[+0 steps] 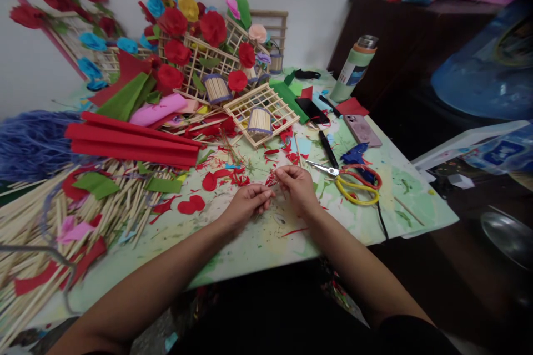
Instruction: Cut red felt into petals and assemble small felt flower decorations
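My left hand (pixel 252 203) is over the near middle of the table, its fingers curled and thumb pressed to them; whatever it may hold is too small to make out. Close beside it, my right hand (pixel 297 186) pinches thumb and finger together near some thin red paper shreds (pixel 271 177). I cannot tell whether the shreds are in its grip or lie behind it. Scissors (pixel 353 182) with yellow and orange handles lie just right of my right hand. Cut red paper petals (pixel 191 204) rest left of my left hand, among red scraps (pixel 239 177).
Thin wooden sticks (pixel 125 194) and folded red paper (pixel 133 141) cover the left side. Behind stand stick lattices (pixel 260 113) with paper flowers (pixel 213 28). On the right are a black pen (pixel 328 148), a phone (pixel 362 130) and a green bottle (pixel 353 69).
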Tool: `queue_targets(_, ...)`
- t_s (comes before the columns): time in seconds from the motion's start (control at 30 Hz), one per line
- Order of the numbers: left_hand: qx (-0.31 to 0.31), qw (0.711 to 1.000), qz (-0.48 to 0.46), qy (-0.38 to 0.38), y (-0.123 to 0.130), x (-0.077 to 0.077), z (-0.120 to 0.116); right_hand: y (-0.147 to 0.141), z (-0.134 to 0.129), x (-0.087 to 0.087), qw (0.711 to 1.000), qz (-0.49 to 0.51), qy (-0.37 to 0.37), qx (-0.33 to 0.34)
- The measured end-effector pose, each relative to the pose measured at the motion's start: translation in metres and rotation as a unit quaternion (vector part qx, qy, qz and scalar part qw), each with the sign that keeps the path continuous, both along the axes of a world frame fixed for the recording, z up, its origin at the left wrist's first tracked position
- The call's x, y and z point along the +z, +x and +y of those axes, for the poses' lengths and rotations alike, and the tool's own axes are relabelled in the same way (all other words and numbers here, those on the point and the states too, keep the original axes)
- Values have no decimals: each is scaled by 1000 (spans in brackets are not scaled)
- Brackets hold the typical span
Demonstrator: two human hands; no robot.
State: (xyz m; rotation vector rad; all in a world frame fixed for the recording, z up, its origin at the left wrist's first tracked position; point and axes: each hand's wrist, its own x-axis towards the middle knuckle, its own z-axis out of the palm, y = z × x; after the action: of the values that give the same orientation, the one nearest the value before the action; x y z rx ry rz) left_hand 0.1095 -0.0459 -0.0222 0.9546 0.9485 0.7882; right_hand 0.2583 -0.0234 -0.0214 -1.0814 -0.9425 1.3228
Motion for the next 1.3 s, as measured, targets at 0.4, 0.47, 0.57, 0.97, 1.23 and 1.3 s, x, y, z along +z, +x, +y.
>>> queue_targets(0.4, -10, 1000, -24, 3, 0, -1, -2, 1, -1, 4, 997, -61, 41, 4)
queue_targets(0.47, -13, 999, -37, 7, 0, -2, -2, 0, -2, 3, 996, -76, 47, 4)
queue_targets(0.57, -20, 998, -61, 9, 0, -5, 0, 1, -2, 2, 995, -70, 66, -21)
queue_targets(0.97, -40, 996, -58, 57, 2, -8, 1, -2, 1, 3, 997, 34, 66, 11)
queue_targets(1.23, -17, 995, -49, 80, 3, -12, -2, -8, -2, -5, 995, 42, 82, 28)
queue_targets(1.3, -16, 996, -53, 73, 3, -12, -2, -9, -3, -8, 995, 28, 84, 49)
